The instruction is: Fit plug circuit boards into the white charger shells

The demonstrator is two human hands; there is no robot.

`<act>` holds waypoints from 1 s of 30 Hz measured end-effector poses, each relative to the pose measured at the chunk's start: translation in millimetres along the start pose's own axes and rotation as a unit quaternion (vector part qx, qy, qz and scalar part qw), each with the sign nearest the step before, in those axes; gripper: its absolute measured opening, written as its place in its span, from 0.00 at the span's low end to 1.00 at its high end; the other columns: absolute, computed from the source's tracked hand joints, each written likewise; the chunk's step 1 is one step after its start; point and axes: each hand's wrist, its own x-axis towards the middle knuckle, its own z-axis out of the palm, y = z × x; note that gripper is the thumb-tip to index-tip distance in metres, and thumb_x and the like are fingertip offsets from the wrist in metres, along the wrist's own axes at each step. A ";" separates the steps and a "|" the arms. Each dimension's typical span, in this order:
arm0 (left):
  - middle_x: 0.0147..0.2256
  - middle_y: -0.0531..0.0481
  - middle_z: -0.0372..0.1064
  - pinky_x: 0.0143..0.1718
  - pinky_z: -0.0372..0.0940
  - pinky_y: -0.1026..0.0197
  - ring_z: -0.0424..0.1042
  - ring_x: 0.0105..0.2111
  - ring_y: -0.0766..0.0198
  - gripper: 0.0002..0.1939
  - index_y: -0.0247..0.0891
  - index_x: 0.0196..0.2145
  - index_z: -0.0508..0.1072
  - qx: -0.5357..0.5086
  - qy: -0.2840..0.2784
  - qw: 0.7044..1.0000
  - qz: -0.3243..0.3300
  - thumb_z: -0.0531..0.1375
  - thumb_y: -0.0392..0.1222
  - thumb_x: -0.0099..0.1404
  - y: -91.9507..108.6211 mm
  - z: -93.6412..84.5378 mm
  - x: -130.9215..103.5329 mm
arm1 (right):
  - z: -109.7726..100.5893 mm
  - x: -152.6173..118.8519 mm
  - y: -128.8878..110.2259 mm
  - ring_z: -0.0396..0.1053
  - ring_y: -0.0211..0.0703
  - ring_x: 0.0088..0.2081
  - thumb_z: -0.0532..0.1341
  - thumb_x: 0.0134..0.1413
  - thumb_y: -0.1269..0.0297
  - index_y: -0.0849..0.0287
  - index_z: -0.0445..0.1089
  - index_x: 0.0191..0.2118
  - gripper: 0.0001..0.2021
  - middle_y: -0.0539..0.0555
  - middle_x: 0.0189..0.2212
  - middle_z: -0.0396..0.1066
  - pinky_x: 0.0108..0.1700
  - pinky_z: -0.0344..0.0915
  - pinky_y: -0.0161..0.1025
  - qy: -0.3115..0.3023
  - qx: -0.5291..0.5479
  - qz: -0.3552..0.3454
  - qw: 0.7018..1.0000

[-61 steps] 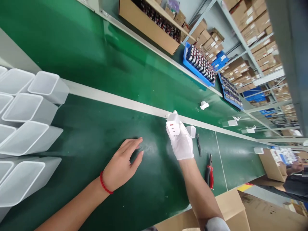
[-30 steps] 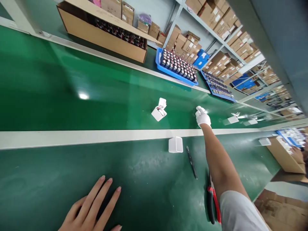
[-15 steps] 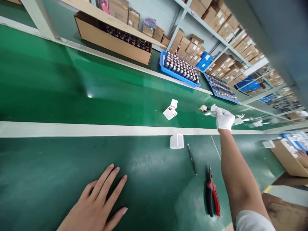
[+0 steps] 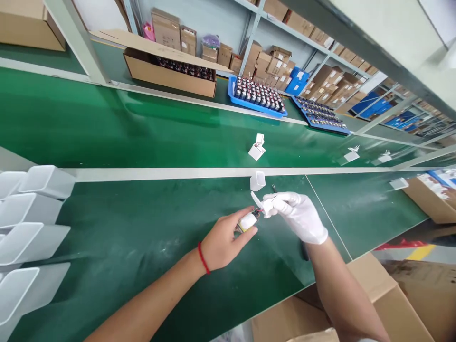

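My bare left hand (image 4: pixel 223 242), with a red cord at the wrist, grips a small wired component (image 4: pixel 248 221) with a white face and a yellow edge. Short wires run from it to a thin white plastic piece (image 4: pixel 257 200), pinched in the white-gloved fingers of my right hand (image 4: pixel 301 216). Just beyond the hands, a hollow white housing (image 4: pixel 257 181) lies on the bench. Past the glove peeks the dark tip of a slim tool (image 4: pixel 274 188). By my right wrist, the pliers (image 4: pixel 305 251) are mostly hidden, only a dark handle showing.
White housings (image 4: pixel 42 211) are grouped at the left. On the green belt (image 4: pixel 171 137) lies a white housing with a wired lid (image 4: pixel 257 151); more white parts (image 4: pixel 351 156) lie farther right. A blue tray (image 4: pixel 256 113) and a long carton (image 4: pixel 171 78) stand behind. Open cartons (image 4: pixel 292 318) sit below the bench edge.
My right hand has come back from the belt with the wired component. My left hand has risen from the bench and now grips that component. The view has shifted, showing the housings at left.
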 end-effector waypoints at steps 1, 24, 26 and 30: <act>0.44 0.43 0.77 0.43 0.75 0.58 0.79 0.41 0.58 0.20 0.37 0.56 0.66 0.005 0.002 1.000 -0.012 0.54 0.47 0.70 0.0 6.8 1.9 | 4.5 -10.2 6.3 0.76 0.45 0.30 0.71 0.49 0.53 0.58 0.78 0.44 0.19 0.53 0.28 0.78 0.40 0.76 0.48 0.039 -0.010 0.000 0.999; 0.58 0.28 0.60 0.60 0.56 0.37 0.55 0.64 0.36 0.38 0.32 0.59 0.59 0.335 0.035 0.942 0.003 0.70 0.36 0.54 -35.4 27.3 151.1 | -31.7 -56.9 43.4 0.71 0.52 0.52 0.71 0.48 0.55 0.44 0.54 0.66 0.41 0.57 0.52 0.72 0.50 0.70 0.54 0.211 0.247 -0.111 0.939; 0.55 0.31 0.64 0.59 0.60 0.44 0.63 0.60 0.43 0.31 0.32 0.58 0.60 0.321 0.045 0.946 0.010 0.65 0.32 0.59 -39.0 25.7 148.3 | -25.2 -55.3 42.0 0.71 0.52 0.52 0.71 0.48 0.56 0.43 0.50 0.67 0.44 0.56 0.51 0.72 0.50 0.69 0.55 0.194 0.246 -0.118 0.942; 0.54 0.36 0.64 0.55 0.65 0.49 0.68 0.55 0.49 0.33 0.33 0.57 0.60 0.304 0.061 0.951 0.021 0.67 0.34 0.57 -30.6 0.0 101.9 | -2.3 -47.2 41.8 0.72 0.49 0.49 0.73 0.46 0.61 0.37 0.35 0.70 0.55 0.55 0.50 0.73 0.50 0.70 0.53 0.150 0.199 -0.125 0.960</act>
